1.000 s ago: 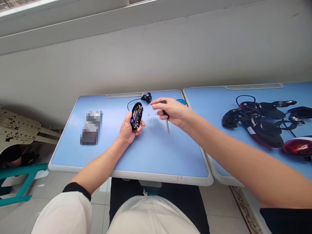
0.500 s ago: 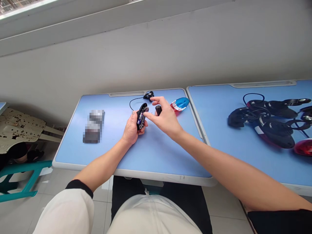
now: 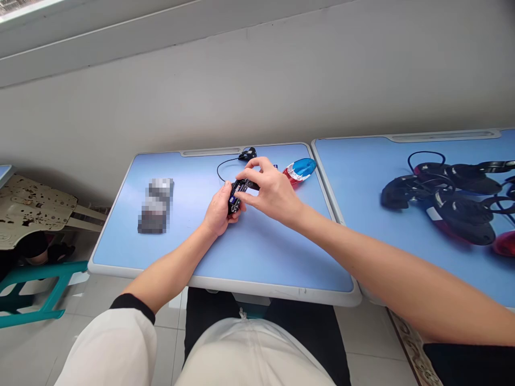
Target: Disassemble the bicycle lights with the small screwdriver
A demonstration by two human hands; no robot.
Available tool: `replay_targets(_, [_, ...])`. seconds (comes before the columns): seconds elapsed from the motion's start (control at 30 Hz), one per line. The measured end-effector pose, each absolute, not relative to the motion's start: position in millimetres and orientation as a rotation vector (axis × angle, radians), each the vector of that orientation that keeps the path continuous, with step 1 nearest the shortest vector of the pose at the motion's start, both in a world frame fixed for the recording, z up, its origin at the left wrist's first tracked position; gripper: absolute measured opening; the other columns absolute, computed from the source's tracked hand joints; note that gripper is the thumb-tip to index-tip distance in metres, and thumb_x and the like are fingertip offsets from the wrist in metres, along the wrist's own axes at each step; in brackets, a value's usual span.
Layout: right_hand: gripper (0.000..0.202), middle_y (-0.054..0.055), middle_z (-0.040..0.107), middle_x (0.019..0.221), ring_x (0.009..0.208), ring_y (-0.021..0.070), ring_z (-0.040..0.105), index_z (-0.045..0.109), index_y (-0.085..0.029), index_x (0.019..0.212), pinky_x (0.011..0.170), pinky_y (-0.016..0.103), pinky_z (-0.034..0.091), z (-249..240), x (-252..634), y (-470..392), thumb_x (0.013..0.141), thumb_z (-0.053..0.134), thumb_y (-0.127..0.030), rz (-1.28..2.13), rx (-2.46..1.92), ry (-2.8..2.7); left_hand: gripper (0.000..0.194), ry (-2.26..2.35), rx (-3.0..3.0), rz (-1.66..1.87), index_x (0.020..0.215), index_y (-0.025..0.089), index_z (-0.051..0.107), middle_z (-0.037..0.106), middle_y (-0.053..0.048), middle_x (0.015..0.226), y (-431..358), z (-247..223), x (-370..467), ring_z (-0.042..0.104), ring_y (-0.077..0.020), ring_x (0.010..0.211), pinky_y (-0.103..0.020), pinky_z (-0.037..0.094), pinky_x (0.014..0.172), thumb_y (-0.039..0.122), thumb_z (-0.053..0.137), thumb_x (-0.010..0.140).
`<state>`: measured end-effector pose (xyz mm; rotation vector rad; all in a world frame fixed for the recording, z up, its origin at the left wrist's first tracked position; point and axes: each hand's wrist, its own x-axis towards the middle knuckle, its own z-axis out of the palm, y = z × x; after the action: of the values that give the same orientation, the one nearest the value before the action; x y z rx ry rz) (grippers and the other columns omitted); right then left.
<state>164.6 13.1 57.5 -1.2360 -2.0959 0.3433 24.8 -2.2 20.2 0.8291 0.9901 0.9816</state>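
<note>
Head camera, single view: mounted on the person's head, it faces forward and down, looking from above the pale shirt (image 3: 257, 351) over the nearby left hand (image 3: 218, 210) and right hand (image 3: 276, 193) towards the grey wall (image 3: 273, 86).

Daylight falls from a bright window (image 3: 12, 9) beyond the far left of the blue table (image 3: 261, 257), laying a pale sheen across the tabletop's left half. Soft, faint-edged shadow spreads over the same table beneath the right hand (image 3: 277, 193). Behind it, the grey wall (image 3: 257, 96) sits in even, muted light, dimming toward the upper right. Wide-angle distortion tilts and stretches lines at the frame's edges. Right of the table, the dark heap (image 3: 458, 206) looks smeared, its detail soft; on the table's left side, coarse pixelation masks one patch (image 3: 155, 206).
</note>
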Motion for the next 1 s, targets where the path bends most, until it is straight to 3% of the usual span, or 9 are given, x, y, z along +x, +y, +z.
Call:
replay_targets(0.23, [0.02, 0.008, 0.05, 0.112, 0.067, 0.0118, 0.048, 0.06, -0.019, 0.093, 0.05, 0.025, 0.032, 60, 160, 5, 0.074, 0.064, -0.022, 0.354, -1.28, -2.243, 0.038, 1.013, 0.786, 1.024, 0.082, 0.021, 0.043, 0.041, 0.008, 0.05, -3, 21, 27, 0.036, -0.0053, 0.033, -0.015, 0.019, 0.033, 0.059, 0.048, 0.085])
replay_targets(0.5, [0.023, 0.008, 0.052, 0.117, 0.065, 0.0115, 0.048, 0.057, -0.019, 0.093, 0.051, 0.025, 0.03, 62, 156, 6, 0.07, 0.064, -0.022, 0.385, -1.351, -2.248, 0.037, 1.022, 0.808, 1.022, 0.083, 0.021, 0.044, 0.038, 0.008, 0.05, -6, 22, 28, 0.034, -0.0051, 0.033, -0.015, 0.018, 0.032, 0.058, 0.047, 0.086])
replay_targets(0.63, [0.024, 0.006, 0.059, 0.108, 0.071, 0.0153, 0.051, 0.056, -0.02, 0.096, 0.049, 0.026, 0.024, 62, 151, 2, 0.073, 0.056, -0.022, 0.29, -1.398, -2.311, 0.039, 1.046, 0.779, 1.017, 0.079, 0.021, 0.042, 0.038, 0.008, 0.05, -5, 20, 27, 0.033, -0.0048, 0.033, -0.015, 0.02, 0.032, 0.059, 0.049, 0.084])
replay_targets(0.87, [0.031, 0.008, 0.056, 0.115, 0.052, 0.0117, 0.038, 0.055, -0.018, 0.101, 0.047, 0.028, 0.017, 60, 145, -2, 0.071, 0.046, -0.02, 0.178, -1.551, -2.44, 0.035, 1.077, 0.779, 0.978, 0.077, 0.02, 0.045, 0.037, 0.008, 0.046, -4, 22, 28, 0.03, -0.005, 0.033, -0.015, 0.019, 0.032, 0.054, 0.051, 0.085])
replay_targets(1.0, [0.029, 0.008, 0.055, 0.105, 0.048, 0.0108, 0.033, 0.054, -0.018, 0.099, 0.047, 0.028, 0.019, 62, 149, 1, 0.071, 0.046, -0.021, 0.236, -1.516, -2.482, 0.033, 1.105, 0.789, 0.94, 0.078, 0.019, 0.049, 0.039, 0.007, 0.044, -4, 25, 28, 0.031, -0.0054, 0.031, -0.015, 0.018, 0.031, 0.051, 0.048, 0.087])
